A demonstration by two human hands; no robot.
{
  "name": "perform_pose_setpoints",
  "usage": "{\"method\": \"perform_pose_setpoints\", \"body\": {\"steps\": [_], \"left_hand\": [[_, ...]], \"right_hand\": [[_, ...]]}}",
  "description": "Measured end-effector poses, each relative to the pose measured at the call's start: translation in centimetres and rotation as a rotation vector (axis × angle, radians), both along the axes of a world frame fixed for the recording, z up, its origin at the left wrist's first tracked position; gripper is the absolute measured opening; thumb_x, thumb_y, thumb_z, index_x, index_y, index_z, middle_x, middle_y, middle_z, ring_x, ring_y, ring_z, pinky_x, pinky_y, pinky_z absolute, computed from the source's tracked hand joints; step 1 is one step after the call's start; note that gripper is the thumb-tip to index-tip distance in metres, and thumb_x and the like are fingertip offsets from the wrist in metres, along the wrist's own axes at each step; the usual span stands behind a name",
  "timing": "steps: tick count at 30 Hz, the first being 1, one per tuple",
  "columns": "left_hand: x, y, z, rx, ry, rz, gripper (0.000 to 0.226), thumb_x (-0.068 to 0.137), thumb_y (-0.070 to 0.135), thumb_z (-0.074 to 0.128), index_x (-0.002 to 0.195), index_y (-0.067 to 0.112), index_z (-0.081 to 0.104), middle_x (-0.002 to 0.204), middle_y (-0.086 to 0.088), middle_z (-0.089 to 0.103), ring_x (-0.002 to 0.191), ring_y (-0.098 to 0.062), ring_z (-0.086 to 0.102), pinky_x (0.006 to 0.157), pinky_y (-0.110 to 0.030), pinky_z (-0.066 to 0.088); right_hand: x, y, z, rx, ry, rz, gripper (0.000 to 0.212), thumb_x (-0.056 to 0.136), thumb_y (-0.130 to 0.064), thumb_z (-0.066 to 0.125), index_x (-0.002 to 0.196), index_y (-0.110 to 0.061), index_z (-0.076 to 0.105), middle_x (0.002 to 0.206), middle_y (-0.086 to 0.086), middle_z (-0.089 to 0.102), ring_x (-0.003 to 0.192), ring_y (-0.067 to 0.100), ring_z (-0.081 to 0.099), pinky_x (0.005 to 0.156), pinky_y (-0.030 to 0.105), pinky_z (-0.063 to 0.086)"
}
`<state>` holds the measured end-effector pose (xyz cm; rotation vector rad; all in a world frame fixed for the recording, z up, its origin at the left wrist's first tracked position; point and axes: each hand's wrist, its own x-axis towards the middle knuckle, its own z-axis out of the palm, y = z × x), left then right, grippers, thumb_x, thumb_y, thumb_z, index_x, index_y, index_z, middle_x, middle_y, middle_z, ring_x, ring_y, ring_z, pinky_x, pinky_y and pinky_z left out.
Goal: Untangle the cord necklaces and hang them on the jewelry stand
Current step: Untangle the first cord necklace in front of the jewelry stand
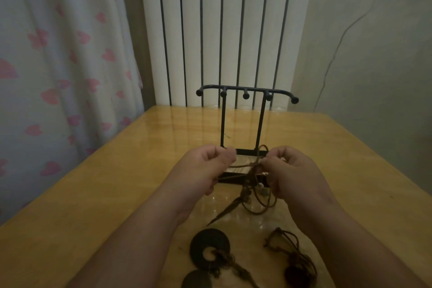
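A black metal jewelry stand (245, 93) with several knobbed hooks stands on the wooden table, nothing hanging on it. In front of its base, my left hand (203, 168) and my right hand (294, 170) each pinch a brown cord necklace (247, 166) stretched between them. Its loops and a long dark pointed pendant (224, 211) dangle down to the table. Nearer me lie a necklace with a black ring-shaped disc pendant (209, 246) and a dark oval-pendant necklace (292, 257) with bunched cord.
The glossy wooden table (117, 194) meets a white ribbed radiator (222, 30) at its far edge. A curtain with pink hearts (58, 65) hangs at the left and a plain wall is at the right. Another dark disc (196, 279) lies at the bottom edge.
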<state>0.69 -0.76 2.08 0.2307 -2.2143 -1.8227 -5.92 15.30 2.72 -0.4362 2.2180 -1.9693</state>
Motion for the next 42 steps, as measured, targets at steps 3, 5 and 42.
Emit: {"method": "perform_pose_setpoints", "body": {"steps": [3, 5, 42], "left_hand": [[0.0, 0.3, 0.0, -0.143, 0.011, 0.034, 0.006, 0.087, 0.033, 0.071, 0.087, 0.028, 0.074, 0.059, 0.016, 0.057, 0.054, 0.004, 0.051, 0.06, -0.022, 0.038], [-0.2, 0.3, -0.2, -0.172, 0.015, 0.093, 0.011, 0.093, 0.027, 0.064, 0.084, 0.027, 0.071, 0.059, 0.018, 0.06, 0.052, 0.009, 0.053, 0.058, -0.018, 0.039], [0.1, 1.4, 0.4, -0.418, 0.062, 0.157, 0.015, 0.095, 0.028, 0.06, 0.082, 0.031, 0.063, 0.079, 0.011, 0.062, 0.076, -0.003, 0.056, 0.064, -0.017, 0.038]], "right_hand": [[0.0, 0.0, -0.1, 0.035, 0.018, 0.016, 0.011, 0.09, -0.013, 0.063, 0.098, -0.02, 0.065, 0.073, -0.001, 0.071, 0.047, -0.004, 0.055, 0.052, 0.021, 0.043], [0.0, -0.1, -0.2, 0.074, 0.049, 0.025, 0.013, 0.089, -0.014, 0.065, 0.097, -0.024, 0.067, 0.074, -0.005, 0.072, 0.053, -0.005, 0.059, 0.055, 0.02, 0.044], [0.4, -0.1, 0.1, 0.025, -0.001, 0.081, 0.006, 0.088, -0.012, 0.065, 0.092, -0.011, 0.069, 0.074, 0.004, 0.074, 0.056, 0.01, 0.056, 0.054, 0.026, 0.043]]}}
